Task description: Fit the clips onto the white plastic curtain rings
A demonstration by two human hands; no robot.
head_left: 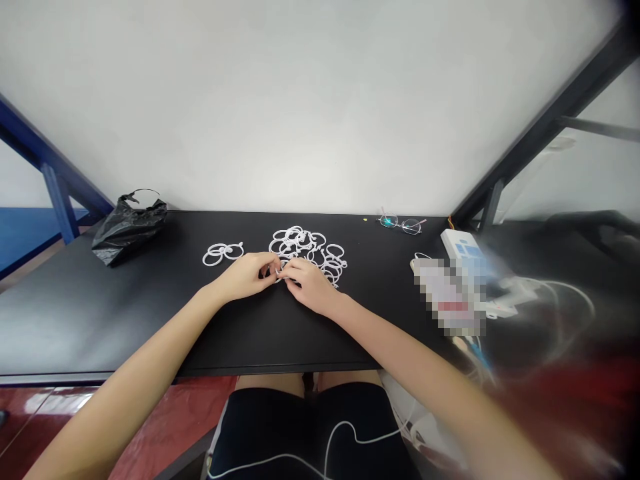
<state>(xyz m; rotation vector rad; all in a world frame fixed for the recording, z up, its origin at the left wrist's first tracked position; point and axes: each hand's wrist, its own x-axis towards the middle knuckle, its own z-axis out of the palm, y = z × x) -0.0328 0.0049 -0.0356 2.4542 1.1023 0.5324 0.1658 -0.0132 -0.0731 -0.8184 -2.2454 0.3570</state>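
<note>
Both my hands meet over the black table at the front edge of a pile of thin white rings (pixel 295 237). Small knobs show on several of them. My left hand (pixel 247 275) is closed in a pinch on a white ring (pixel 277 272), of which only a small part shows. Fingertips of my right hand (pixel 309 283) press together at the same ring from the other side. Left of the pile, apart from it, lies a small group of similar rings (pixel 215 254). My fingers hide some of the pile.
A black plastic bag (pixel 131 227) stands at the back left of the table (pixel 240 340). Eyeglasses (pixel 400 223) lie at the back right. Farther right are a blurred-out phone-like object (pixel 445 297), a white and blue box (pixel 463 250) and cables (pixel 565 287). Metal posts frame both sides.
</note>
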